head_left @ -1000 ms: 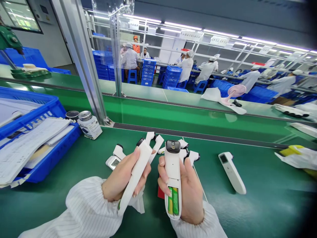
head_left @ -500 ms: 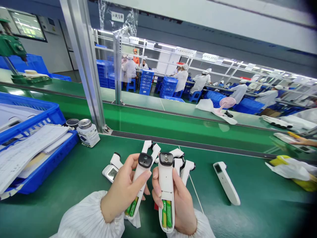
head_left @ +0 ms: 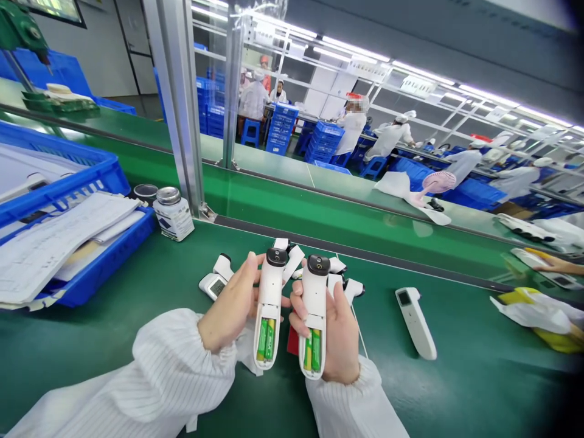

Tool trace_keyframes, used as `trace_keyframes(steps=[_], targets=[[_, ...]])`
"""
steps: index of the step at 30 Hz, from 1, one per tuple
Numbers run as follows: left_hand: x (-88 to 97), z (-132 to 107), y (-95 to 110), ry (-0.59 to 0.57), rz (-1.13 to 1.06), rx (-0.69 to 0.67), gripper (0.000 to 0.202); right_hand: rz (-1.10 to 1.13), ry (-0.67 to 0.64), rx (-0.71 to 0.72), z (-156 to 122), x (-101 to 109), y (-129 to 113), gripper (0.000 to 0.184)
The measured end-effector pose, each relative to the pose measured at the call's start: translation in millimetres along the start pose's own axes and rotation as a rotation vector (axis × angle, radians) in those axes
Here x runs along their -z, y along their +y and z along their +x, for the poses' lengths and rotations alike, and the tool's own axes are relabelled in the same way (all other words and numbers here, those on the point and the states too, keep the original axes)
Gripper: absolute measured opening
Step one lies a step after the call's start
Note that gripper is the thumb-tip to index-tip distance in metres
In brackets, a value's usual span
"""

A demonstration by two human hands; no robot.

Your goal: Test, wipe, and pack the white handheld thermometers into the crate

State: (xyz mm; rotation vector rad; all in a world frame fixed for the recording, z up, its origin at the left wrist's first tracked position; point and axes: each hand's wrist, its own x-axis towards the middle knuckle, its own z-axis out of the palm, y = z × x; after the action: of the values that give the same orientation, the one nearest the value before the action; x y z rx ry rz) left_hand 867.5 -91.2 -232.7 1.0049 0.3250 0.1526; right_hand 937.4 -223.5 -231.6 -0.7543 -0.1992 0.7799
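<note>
Lower centre of the frame: a white handheld device (head_left: 270,298) is clamped in the left hand (head_left: 232,304) and a second device (head_left: 314,292) in the right hand (head_left: 340,340), the hands held close together above the green desk (head_left: 456,377). Green batteries (head_left: 265,340) are seated in each open compartment.

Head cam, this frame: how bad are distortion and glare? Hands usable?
Head view: lens bend tilts the post and bows the ceiling lights; the right edge darkens; a soft sheen lies on the belt; the left hand with its device and the right hand with its device look sharp.
</note>
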Motion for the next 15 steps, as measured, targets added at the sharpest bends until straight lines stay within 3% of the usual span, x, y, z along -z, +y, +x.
trace_keyframes(steps=[15], targets=[[-2.6, -2.0, 0.8, -0.012, -0.005, -0.003, 0.058, 0.007, -0.015, 0.024, 0.3, 2.5, -0.2, 0.061]])
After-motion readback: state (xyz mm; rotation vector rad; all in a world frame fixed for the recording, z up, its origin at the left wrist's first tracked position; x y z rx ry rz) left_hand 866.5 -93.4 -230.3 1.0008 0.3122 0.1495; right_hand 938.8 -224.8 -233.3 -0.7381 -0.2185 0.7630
